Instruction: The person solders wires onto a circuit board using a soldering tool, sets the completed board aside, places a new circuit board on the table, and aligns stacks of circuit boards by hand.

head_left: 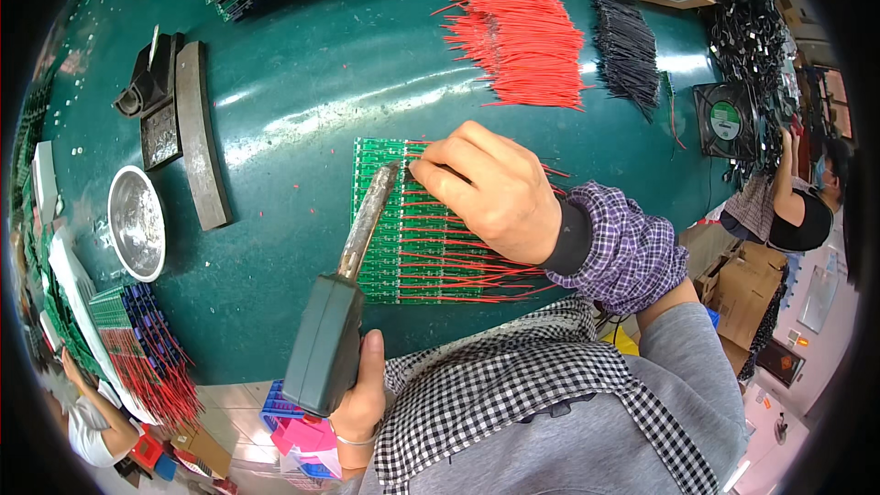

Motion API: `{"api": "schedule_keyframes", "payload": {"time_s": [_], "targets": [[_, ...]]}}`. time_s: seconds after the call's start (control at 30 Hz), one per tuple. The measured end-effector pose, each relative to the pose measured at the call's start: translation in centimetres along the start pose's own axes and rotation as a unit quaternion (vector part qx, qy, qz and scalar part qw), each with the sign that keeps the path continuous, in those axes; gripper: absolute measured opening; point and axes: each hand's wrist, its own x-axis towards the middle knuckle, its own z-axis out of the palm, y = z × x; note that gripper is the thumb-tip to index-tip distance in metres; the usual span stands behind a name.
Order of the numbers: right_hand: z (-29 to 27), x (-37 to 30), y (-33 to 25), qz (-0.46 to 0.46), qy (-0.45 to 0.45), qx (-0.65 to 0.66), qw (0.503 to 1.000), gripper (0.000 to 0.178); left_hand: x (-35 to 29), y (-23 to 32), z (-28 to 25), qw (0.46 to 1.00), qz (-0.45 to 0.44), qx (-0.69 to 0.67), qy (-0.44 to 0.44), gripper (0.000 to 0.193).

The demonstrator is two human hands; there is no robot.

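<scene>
the left hand [363, 394] grips a soldering iron [323, 341]; the right hand [495, 191] seems to pinch one of the red wires [511, 271] over the green board [380, 261] beneath it. soldering looks underway; next calls for steadiness.

The soldering-iron handle [324, 341] looks matt plastic, its shaft [368, 220] rough metal, and the tabletop [266, 284] smooth and glossy.

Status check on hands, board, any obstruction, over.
Left hand: gripping soldering iron. Right hand: near iron's tip, grip unclear. Circuit board: flat on table, red wires across it. Obstruction: right hand hides some wires.
</scene>
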Motion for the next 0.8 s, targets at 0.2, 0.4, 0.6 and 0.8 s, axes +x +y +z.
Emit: {"api": "schedule_keyframes", "payload": {"time_s": [0.2,0.4,0.6,0.8], "targets": [[0.21,-0.03,0.04,0.002,0.003,0.001,1.000,0.027,0.02,0.44,0.15,1.000,-0.014,-0.015,0.013,0.048],[0.14,-0.21,0.06,0.007,0.006,0.003,1.000,0.027,-0.10,0.31,0.06,1.000,-0.005,-0.006,0.016,0.047],[-0.34,-0.23,-0.30,-0.012,0.032,0.001,0.999,0.028,-0.30,0.12,-0.23,1.000,0.008,-0.001,0.021,0.046],[0.40,-0.68,-0.11,-0.020,0.054,0.025,0.998,0.031,-0.49,-0.21,-0.42,1.000,-0.008,-0.007,0.017,0.048]]}}
